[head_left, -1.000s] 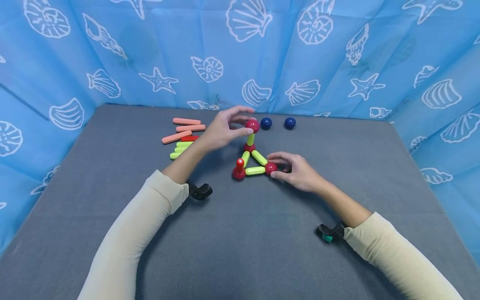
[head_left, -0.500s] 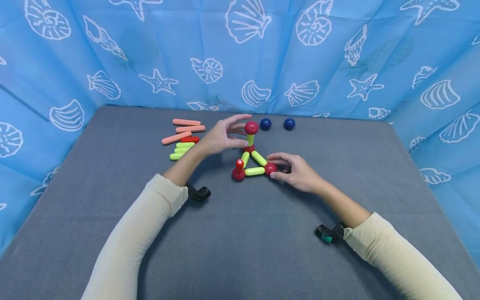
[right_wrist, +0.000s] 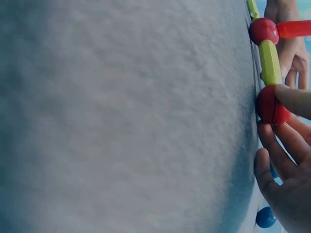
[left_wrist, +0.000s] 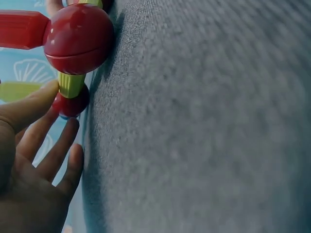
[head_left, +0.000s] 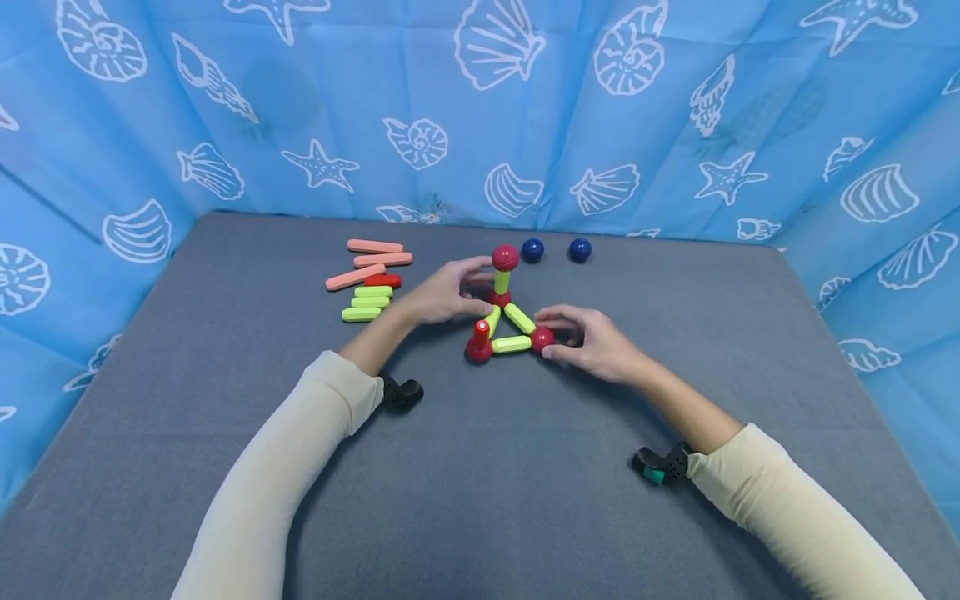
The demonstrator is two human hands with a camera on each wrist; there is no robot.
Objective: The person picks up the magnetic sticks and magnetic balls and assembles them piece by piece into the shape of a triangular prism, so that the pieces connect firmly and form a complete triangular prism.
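Cut off: toy [head_left: 519,317], by the left wrist view's edges
Left hand [head_left: 452,292]: at the far bottom ball [head_left: 501,299]; cannot tell if its grip squeezes
Right hand [head_left: 592,343]: grip pinched on the right ball [head_left: 542,338]
Triangle [head_left: 512,344]: flat on the tabletop [head_left: 480,500] between the hands
Standing sticks [head_left: 502,283]: 1 green, 1 red, pointing up
Room: wide tabletop toward the person; 2 blue balls [head_left: 532,250] near the back edge

Free desk [head_left: 517,492] stretches along the near side of the stick-and-ball triangle [head_left: 512,344], leaving a low way in. An upright red stick [head_left: 482,333] and a ball-topped green post [head_left: 502,282] obstruct a low pass over it. The left hand [head_left: 447,292] blocks its far left side, the right hand [head_left: 592,343] its right corner; behind are blue balls [head_left: 580,250] and a curtain [head_left: 450,92].
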